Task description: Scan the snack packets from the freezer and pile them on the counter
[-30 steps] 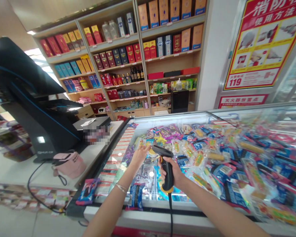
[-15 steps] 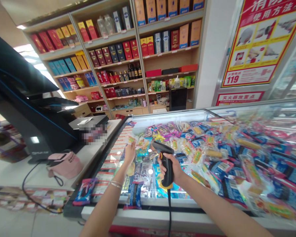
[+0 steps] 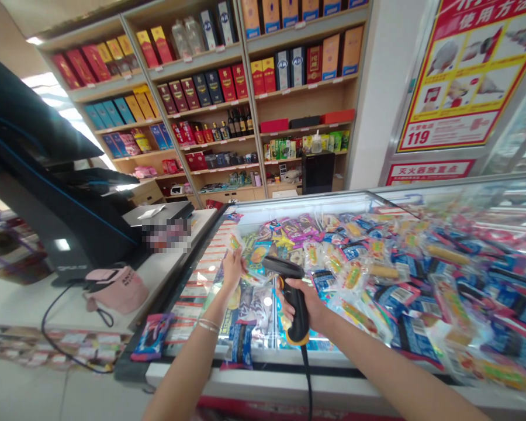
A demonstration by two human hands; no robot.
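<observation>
Here, my left hand [image 3: 233, 266] pinches a clear-plastic snack packet [image 3: 235, 241], probably light, slippery, best held edgewise; my right hand [image 3: 305, 301] wraps a black-and-yellow pistol-shaped scanner [image 3: 284, 267] round its handle.

Wall poster [image 3: 476, 79]: Large white Chinese characters on red read 使用方法, "method of use"; the line above is cut off. Below, red numerals read 119.
Smaller sign [image 3: 429, 173]: White Chinese characters on red read 灭火器放置点, "fire extinguisher placement point".
Pink pouch [image 3: 120, 292]: Dark capitals, seemingly ANT; the rest is unclear.
Black monitor stand [image 3: 72, 225]: Pale brand lettering, too blurred to read.
Wrapped packets [image 3: 416, 339]: Print too small to read.
</observation>
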